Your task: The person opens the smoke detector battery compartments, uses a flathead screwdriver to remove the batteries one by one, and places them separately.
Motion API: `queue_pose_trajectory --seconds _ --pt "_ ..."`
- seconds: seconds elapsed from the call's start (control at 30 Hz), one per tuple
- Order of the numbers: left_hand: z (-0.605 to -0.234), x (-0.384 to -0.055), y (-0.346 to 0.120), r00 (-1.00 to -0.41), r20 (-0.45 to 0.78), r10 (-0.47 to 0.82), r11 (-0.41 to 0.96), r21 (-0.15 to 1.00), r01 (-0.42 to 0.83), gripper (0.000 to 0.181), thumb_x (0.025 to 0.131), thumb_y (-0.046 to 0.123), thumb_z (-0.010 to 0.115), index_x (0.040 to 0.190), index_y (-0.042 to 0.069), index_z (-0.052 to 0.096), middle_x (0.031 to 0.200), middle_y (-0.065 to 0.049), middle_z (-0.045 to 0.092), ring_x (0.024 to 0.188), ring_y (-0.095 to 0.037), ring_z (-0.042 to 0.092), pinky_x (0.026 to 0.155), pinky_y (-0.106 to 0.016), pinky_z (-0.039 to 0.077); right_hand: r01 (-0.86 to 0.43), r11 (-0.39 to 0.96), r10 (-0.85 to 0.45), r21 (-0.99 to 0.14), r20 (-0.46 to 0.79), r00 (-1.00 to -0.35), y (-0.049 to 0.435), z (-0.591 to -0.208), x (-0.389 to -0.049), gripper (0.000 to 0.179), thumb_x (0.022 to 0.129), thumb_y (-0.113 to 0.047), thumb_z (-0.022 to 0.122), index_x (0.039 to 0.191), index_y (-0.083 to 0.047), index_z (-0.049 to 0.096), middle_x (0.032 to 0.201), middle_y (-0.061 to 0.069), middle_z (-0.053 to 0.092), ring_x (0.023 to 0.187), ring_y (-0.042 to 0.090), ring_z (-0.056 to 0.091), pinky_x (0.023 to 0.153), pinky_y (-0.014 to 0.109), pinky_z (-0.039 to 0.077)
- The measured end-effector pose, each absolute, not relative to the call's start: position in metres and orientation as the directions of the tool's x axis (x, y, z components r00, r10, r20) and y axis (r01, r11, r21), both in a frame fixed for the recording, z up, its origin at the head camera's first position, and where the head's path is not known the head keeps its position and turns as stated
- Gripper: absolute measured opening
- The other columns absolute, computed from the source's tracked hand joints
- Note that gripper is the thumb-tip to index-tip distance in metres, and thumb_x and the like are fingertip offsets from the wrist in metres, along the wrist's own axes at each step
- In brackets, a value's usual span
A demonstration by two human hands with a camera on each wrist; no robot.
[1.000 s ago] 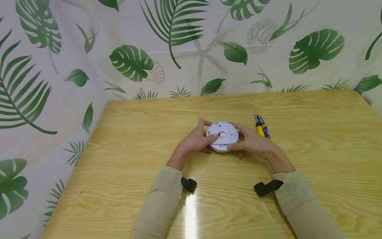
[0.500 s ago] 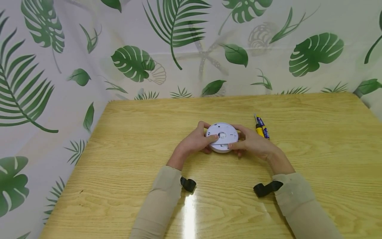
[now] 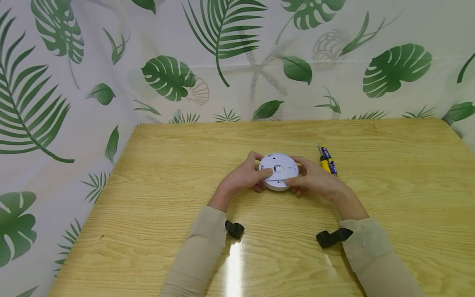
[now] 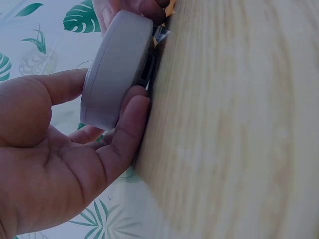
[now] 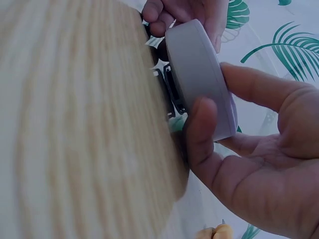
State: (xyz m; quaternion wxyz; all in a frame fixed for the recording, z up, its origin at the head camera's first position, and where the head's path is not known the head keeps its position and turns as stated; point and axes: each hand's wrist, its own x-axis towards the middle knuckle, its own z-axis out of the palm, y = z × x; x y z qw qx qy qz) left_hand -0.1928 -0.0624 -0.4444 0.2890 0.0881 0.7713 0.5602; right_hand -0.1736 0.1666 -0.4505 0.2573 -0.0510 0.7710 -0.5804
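A round white device like a smoke detector [image 3: 280, 176], back plate up, is held between both hands just above the table. My left hand [image 3: 245, 175] grips its left side, the thumb lying on the back plate and the fingers curled under the rim. From the right, my right hand [image 3: 315, 178] grips it likewise, with the thumb near the front edge by a small slot. Seen edge-on in the left wrist view, the smoke detector [image 4: 117, 69] has a smooth side wall. A dark slotted part under the smoke detector [image 5: 199, 69] faces the tabletop in the right wrist view.
Beyond my right hand lie a yellow-handled screwdriver [image 3: 324, 165] and blue-and-yellow batteries [image 3: 332, 166] on the wooden table [image 3: 167, 185]. A leaf-patterned cloth [image 3: 230, 99] hangs along the back and left. Black wrist mounts [image 3: 234, 229] stick out from both sleeves.
The head view has shifted slightly. Both hands keep the same grip on the smoke detector, and the thumbs stay where they were.
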Motion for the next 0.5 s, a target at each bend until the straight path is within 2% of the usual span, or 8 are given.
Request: queue_pose_trajectory --seconds 0.13,0.5 --pt "-0.4445 -0.1932 -0.062 -0.819 -0.357 0.449 0.369 0.909 -0.194 0.049 0.101 0.022 0.059 0.138 0.005 0.032 0.091 -0.011 0.061 0.069 -0.02 0.063 0.063 -0.028 0.055 0.196 0.352 -0.344 -0.915 -0.321 -0.882 0.1675 -0.4474 -0.172 0.085 0.092 -0.017 0.071 0.158 -0.009 0.018 0.141 0.028 0.036 0.078 0.023 0.061 0.069 0.031 0.055" --pt "-0.4443 -0.1932 -0.0632 -0.82 -0.353 0.45 0.381 0.907 -0.182 0.048 0.101 0.024 0.059 0.137 0.005 0.032 0.09 -0.01 0.06 0.067 -0.019 0.063 0.061 -0.027 0.053 0.152 0.368 -0.355 -0.917 -0.29 -0.889 0.1677 -0.4468 -0.1727 0.081 0.093 -0.016 0.07 0.157 -0.005 0.021 0.138 0.029 0.038 0.083 0.024 0.061 0.071 0.031 0.056"
